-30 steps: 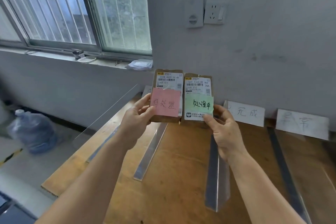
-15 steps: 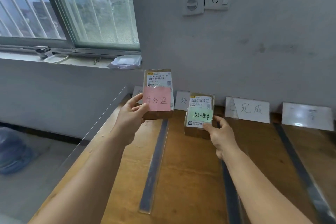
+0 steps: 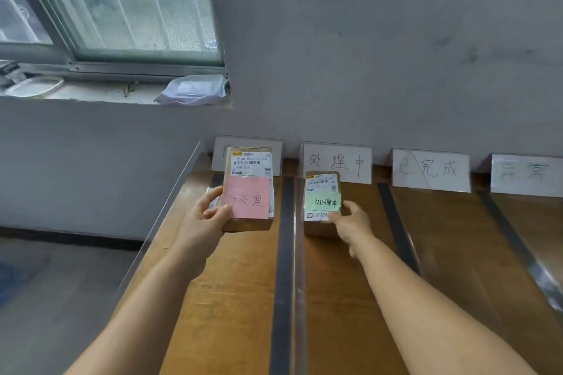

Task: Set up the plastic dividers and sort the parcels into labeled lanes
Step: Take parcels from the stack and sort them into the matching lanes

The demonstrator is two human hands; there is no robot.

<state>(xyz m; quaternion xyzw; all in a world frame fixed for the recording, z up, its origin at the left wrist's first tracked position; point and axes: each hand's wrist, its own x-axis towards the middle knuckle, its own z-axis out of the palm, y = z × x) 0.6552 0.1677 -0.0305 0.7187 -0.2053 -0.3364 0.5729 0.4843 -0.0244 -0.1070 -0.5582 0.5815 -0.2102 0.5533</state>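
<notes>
My left hand [image 3: 204, 224] grips a brown parcel with a pink note [image 3: 248, 189] above the leftmost lane, in front of a half-hidden white label card [image 3: 220, 149]. My right hand [image 3: 352, 224] holds a smaller brown parcel with a green note [image 3: 322, 202] low in the second lane, in front of the second label card [image 3: 336, 163]. Whether this parcel touches the wooden table [image 3: 243, 298] I cannot tell. Clear plastic dividers [image 3: 285, 253] run along the table between the lanes.
Two more label cards [image 3: 430, 170] [image 3: 527, 175] lean on the wall at the right, with further dividers [image 3: 396, 222] [image 3: 515, 246] between them. A clear sheet [image 3: 164, 216] edges the table's left side. A plastic bag [image 3: 193, 91] lies on the windowsill.
Both parcels moved forward and down from chest height toward the lanes. The green-note parcel dropped lowest, into the second lane. The pink-note parcel went down over the first lane.
</notes>
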